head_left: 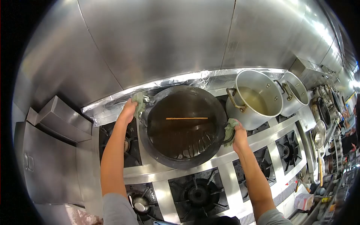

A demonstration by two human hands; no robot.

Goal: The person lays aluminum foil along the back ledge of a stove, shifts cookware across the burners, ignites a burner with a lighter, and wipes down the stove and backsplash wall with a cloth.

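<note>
A large dark wok [144, 138] stands on the back of the stove, holding a dark, shiny liquid [180, 101]. Across the liquid's middle lies a thin orange-brown strip [186, 118]; whether it is a stick or a reflection I cannot tell. My left hand [130, 109] is closed on a green cloth [139, 105] at the wok's left handle, which the cloth mostly covers. On the opposite side, my right hand [239, 135] grips another green cloth [230, 130] around the right handle. Part of that handle shows below the cloth.
Two tall metal pots stand right of the wok; the nearer pot [236, 105] holds yellowish liquid and is close to my right hand. Burners [198, 193] line the front, one with a small metal bowl [141, 204]. A ladle [319, 138] and pans lie far right, with people beyond.
</note>
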